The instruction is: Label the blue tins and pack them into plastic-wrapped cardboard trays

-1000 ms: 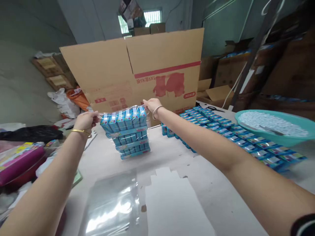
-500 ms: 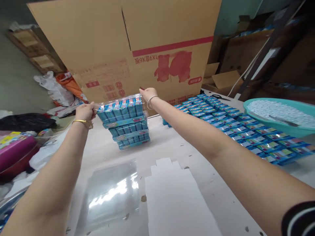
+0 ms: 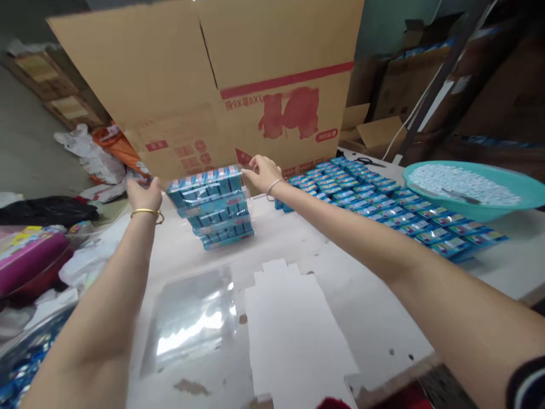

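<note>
A stack of clear-wrapped trays of small blue boxes (image 3: pixel 213 210) stands on the white table, several layers high and leaning slightly. At the top layer's left end is my left hand (image 3: pixel 145 196), just apart from the wrap, thumb and fingers loosely parted; some fingertips are hidden. My right hand (image 3: pixel 264 174) is beside the top right corner, its thumb tip close to or touching the wrap and its fingers apart. Nearer to me lie a pile of clear plastic sheets (image 3: pixel 191 324) and a pile of white cut card blanks (image 3: pixel 293 324).
Rows of blue packs (image 3: pixel 383 207) cover the table's right side. Behind them are scissors (image 3: pixel 369 162) and a turquoise basin (image 3: pixel 443 211) of small white pieces. A big cardboard carton (image 3: pixel 170 74) stands at the back. Bags (image 3: pixel 91 153) and a magenta container (image 3: pixel 29 258) crowd the left.
Both hands have let go of the top tray's ends; the left has drawn away leftward, the right slightly rightward. The stack remains standing. The view has shifted a little.
</note>
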Tool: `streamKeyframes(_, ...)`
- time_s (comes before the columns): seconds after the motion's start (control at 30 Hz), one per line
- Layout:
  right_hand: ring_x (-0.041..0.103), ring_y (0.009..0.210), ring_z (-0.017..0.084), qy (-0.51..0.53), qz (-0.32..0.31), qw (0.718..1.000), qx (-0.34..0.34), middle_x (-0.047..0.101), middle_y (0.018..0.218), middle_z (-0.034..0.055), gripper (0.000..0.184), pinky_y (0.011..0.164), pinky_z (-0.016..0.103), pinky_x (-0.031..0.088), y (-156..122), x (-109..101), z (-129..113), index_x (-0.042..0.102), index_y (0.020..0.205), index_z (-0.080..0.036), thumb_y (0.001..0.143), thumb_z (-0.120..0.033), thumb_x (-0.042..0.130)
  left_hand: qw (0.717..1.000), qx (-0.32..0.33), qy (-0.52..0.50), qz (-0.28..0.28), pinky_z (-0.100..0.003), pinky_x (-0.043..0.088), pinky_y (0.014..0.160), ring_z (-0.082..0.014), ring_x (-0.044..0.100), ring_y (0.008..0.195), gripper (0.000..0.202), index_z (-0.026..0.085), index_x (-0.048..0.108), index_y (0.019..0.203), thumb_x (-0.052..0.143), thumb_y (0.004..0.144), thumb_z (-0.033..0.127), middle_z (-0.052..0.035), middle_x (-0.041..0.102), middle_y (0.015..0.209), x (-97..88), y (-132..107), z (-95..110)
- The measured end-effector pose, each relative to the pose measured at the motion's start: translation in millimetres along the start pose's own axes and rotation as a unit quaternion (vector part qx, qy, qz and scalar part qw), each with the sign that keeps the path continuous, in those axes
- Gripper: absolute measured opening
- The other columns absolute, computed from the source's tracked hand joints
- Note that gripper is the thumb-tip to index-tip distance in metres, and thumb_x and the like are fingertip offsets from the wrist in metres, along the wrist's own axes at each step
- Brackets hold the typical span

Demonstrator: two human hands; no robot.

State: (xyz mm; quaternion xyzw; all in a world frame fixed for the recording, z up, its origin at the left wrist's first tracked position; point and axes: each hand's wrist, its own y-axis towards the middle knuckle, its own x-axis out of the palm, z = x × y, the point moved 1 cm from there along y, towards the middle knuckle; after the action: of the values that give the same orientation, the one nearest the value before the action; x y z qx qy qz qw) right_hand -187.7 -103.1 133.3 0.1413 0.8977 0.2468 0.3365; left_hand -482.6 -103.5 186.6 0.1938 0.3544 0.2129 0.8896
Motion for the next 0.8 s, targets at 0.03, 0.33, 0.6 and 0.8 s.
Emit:
streamKeyframes(0.03, 0.052, 0.101, 0.025, -0.013, -0.024, 0.998, -0.055, 0.061, 0.100, 0.0089, 0.023, 0.091, 0.044, 0.039, -31.5, -10.4, 6.8, 0.059, 0.093, -0.018, 0.086, -0.040, 0.058, 0.999, 0.031, 0.023, 0.028, -0.028, 0.036, 0.086, -0.0113, 0.044, 0.089, 0.034, 0.002, 0.043, 0.110, 0.054, 0.089, 0.026, -0.0078, 0.053, 0.108, -0.4, -20.8, 5.4)
streamKeyframes(0.33, 0.030, 0.137, 0.028, -0.053, -0.311, 0.940, -0.133, 0.044, 0.141, 0.0141, 0.062, 0.111, 0.051, 0.027, -379.5, -106.9, 69.2, 0.043, 0.136, -0.018, 0.087, -0.056, 0.051, 0.793, 0.333, 0.043, -0.509, -0.047, 0.043, 0.092, -0.0293, 0.053, 0.111, 0.051, 0.026, 0.055, 0.124, 0.059, 0.080, 0.052, -0.0123, 0.057, 0.128, 31.1, -402.4, 17.7)
streamKeyframes(0.6, 0.022, 0.141, 0.026, -0.064, -0.336, 0.936, -0.087, 0.031, 0.150, 0.0137, 0.092, 0.116, 0.052, 0.018, -447.9, -110.4, 89.9, 0.016, 0.150, -0.018, 0.080, -0.062, 0.058, 0.833, 0.325, 0.088, -0.438, -0.046, 0.046, 0.093, -0.0280, 0.054, 0.116, 0.039, 0.024, 0.056, 0.125, 0.052, 0.089, 0.037, -0.0132, 0.053, 0.134, 52.8, -480.7, -0.4)
streamKeyframes(0.8, 0.024, 0.140, 0.027, -0.028, -0.327, 0.942, -0.074, 0.034, 0.149, 0.0137, 0.091, 0.115, 0.053, 0.018, -446.1, -110.5, 93.7, 0.021, 0.149, -0.019, 0.078, -0.062, 0.060, 0.810, 0.318, 0.028, -0.492, -0.045, 0.048, 0.094, -0.0252, 0.057, 0.114, 0.036, 0.023, 0.062, 0.118, 0.053, 0.088, 0.041, -0.0124, 0.058, 0.129, 47.9, -454.2, 5.2)
